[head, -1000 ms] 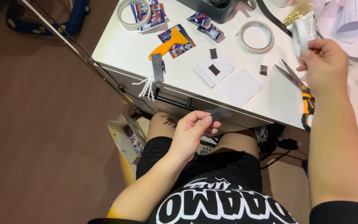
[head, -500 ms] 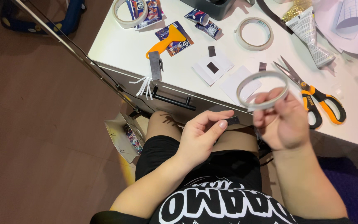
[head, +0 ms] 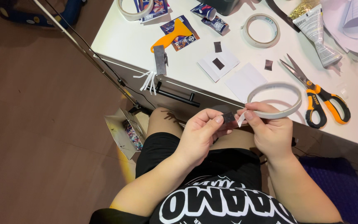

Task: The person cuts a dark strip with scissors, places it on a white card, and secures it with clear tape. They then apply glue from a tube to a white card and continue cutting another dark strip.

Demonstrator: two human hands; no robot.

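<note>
Now the left hand [head: 201, 135] pinches a small dark square [head: 228, 117] between thumb and fingers, held over the lap just off the table [head: 179, 66] edge. The right hand [head: 270, 130] grips a tape roll [head: 275, 99], with a loose white end [head: 241, 120] hanging right beside the square. To do this well, I'd say keep the square flat and steady, draw the tape end taut, and lay it on straight without letting it fold onto itself. Scissors [head: 318, 93] lie close on the table, near the right hand; a second roll [head: 262, 30] sits farther back.
</note>
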